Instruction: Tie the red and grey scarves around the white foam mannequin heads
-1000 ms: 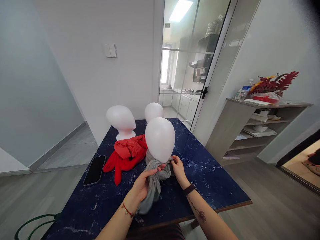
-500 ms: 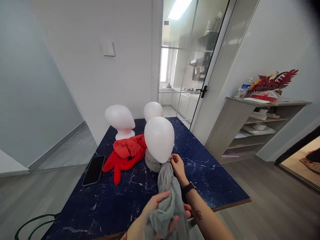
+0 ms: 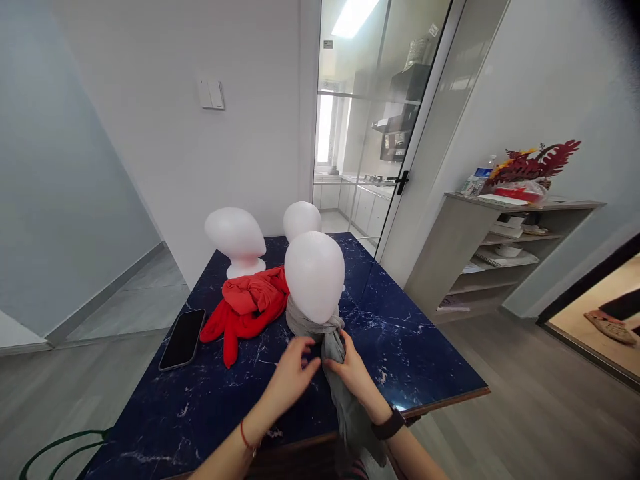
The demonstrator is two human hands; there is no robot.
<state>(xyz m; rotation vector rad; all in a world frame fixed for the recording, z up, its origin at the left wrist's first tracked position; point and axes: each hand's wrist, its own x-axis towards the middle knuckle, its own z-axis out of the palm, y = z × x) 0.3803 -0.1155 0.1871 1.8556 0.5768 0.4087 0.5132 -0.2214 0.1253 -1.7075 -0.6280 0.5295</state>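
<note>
A grey scarf [image 3: 341, 400] is wrapped round the neck of the nearest white mannequin head [image 3: 315, 277], and its long end hangs down over the table's front edge. My right hand [image 3: 354, 369] grips this hanging end just below the wrap, thumb on one side and fingers on the other. Close to the scarf's left side, my left hand [image 3: 293, 370] has its fingers bent and apart, with nothing in them. A bundled red scarf [image 3: 253, 300] lies to the left of the nearest head.
Two more white heads stand behind, one on the left [image 3: 237, 233] and one at the back [image 3: 301, 220]. A phone [image 3: 183, 340] lies on the dark blue marbled table [image 3: 415, 347]. To the right are a shelf unit [image 3: 435, 247] and a glass door [image 3: 370, 133].
My left hand has let go of the hanging scarf end and moved up beside the neck. My right hand has come down slightly onto the scarf, which now hangs straighter.
</note>
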